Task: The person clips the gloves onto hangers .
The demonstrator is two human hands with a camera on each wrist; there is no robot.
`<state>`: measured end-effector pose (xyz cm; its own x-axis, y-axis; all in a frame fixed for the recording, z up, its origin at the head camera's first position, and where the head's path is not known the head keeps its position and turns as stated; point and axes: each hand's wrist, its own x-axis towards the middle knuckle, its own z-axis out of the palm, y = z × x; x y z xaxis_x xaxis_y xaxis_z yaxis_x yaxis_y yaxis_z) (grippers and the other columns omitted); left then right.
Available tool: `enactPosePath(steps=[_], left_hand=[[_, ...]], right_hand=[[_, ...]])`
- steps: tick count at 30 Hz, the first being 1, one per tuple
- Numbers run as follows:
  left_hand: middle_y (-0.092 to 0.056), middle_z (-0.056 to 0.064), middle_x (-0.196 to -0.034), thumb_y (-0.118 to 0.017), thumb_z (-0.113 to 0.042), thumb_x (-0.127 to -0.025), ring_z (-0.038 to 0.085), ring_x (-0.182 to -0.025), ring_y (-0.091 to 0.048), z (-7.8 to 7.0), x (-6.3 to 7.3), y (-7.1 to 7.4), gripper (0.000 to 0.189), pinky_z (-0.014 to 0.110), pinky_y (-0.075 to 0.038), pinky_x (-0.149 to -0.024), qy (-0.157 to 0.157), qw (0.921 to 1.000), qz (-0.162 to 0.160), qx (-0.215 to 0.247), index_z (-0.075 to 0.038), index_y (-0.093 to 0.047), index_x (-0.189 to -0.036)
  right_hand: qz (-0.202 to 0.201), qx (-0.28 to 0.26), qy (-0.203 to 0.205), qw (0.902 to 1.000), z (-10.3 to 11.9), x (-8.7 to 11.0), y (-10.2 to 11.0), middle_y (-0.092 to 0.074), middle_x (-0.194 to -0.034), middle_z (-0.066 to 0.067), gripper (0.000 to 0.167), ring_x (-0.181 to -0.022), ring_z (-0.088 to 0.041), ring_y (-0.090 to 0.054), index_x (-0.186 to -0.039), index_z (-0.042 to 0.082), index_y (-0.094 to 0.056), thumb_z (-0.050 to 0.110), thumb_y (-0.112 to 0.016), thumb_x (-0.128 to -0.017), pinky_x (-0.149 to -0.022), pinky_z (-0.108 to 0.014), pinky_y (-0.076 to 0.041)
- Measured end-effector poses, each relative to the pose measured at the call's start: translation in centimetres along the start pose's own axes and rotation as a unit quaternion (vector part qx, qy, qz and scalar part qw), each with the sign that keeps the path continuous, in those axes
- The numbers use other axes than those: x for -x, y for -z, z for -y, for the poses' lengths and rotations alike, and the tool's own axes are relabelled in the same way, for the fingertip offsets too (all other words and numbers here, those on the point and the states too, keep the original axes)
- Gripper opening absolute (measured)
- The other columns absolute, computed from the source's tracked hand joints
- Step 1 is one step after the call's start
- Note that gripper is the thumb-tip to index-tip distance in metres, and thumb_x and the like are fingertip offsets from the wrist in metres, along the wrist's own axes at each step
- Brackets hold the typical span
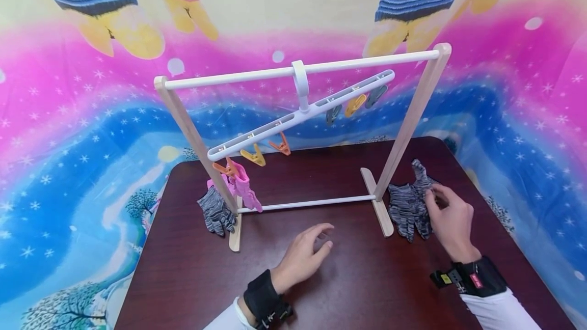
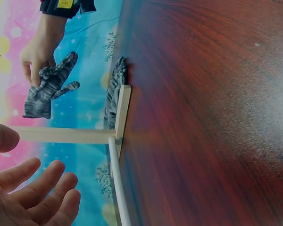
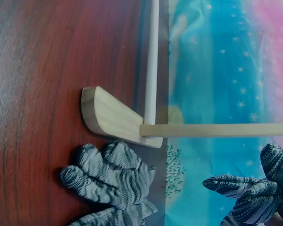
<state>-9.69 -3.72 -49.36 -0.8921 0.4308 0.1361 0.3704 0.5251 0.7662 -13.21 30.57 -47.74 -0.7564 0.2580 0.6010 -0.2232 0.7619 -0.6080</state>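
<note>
R hand [image 1: 451, 218] pinching blk/grey streaky knit glove [image 2: 49, 87] above 2nd glove [image 3: 120, 181], lying on glossy worktop [image 1: 357, 279] nr flat wood foot [image 3: 115, 113]; L hand [image 1: 300, 253] relaxed, fingers loosely bent.

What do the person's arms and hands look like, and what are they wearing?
The left hand and right hand are bare. Each arm has a white sleeve and a wide black wristband. The right wristband has a red label and a small yellow patch.
</note>
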Motion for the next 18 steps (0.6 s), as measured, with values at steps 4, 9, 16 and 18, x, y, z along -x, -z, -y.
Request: enactPosePath(steps=[4, 9, 16, 18], left_hand=[[-0.070, 0.000, -0.122, -0.059, -0.021, -0.100, 0.018, -0.111, -0.067, 0.1, -0.2, 0.5, 0.036, 0.036, -0.055, -0.094, 0.004, 0.9998, -0.007, 0.018, -0.019, -0.060, -0.136], [-0.070, 0.003, -0.120, -0.059, -0.019, -0.100, 0.022, -0.109, -0.067, 0.3, -0.4, 1.3, 0.036, 0.041, -0.057, -0.093, -0.002, 0.9993, -0.029, 0.024, -0.016, -0.060, -0.135], [-0.071, 0.004, -0.119, -0.060, -0.019, -0.099, 0.022, -0.110, -0.067, 0.6, -0.5, 2.2, 0.035, 0.039, -0.056, -0.092, 0.002, 0.9984, -0.053, 0.022, -0.016, -0.061, -0.134], [-0.071, 0.005, -0.121, -0.060, -0.019, -0.099, 0.024, -0.111, -0.067, 0.6, -0.6, 2.4, 0.035, 0.039, -0.056, -0.093, 0.005, 0.9979, -0.057, 0.029, -0.015, -0.061, -0.134]], right_hand=[[-0.009, -0.011, 0.005, 0.9999, 0.5, 0.0, 0.2, -0.075, -0.093, -0.027, 0.023, -0.083, 0.034, -0.045, -0.115, -0.005, -0.071, 0.004, -0.066, -0.094, -0.078, 0.005, -0.034], [-0.020, -0.023, 0.022, 0.9993, 1.1, 0.1, 0.3, -0.074, -0.090, -0.027, 0.022, -0.083, 0.034, -0.046, -0.113, -0.006, -0.070, 0.001, -0.066, -0.093, -0.078, 0.004, -0.035], [-0.023, -0.041, 0.039, 0.9982, 2.3, 0.5, 0.2, -0.073, -0.087, -0.027, 0.021, -0.085, 0.033, -0.048, -0.111, -0.007, -0.070, -0.002, -0.066, -0.091, -0.079, 0.004, -0.036], [-0.022, -0.042, 0.040, 0.9981, 2.6, 0.5, 0.1, -0.073, -0.087, -0.026, 0.020, -0.087, 0.033, -0.048, -0.109, -0.007, -0.071, -0.002, -0.067, -0.090, -0.080, 0.004, -0.036]])
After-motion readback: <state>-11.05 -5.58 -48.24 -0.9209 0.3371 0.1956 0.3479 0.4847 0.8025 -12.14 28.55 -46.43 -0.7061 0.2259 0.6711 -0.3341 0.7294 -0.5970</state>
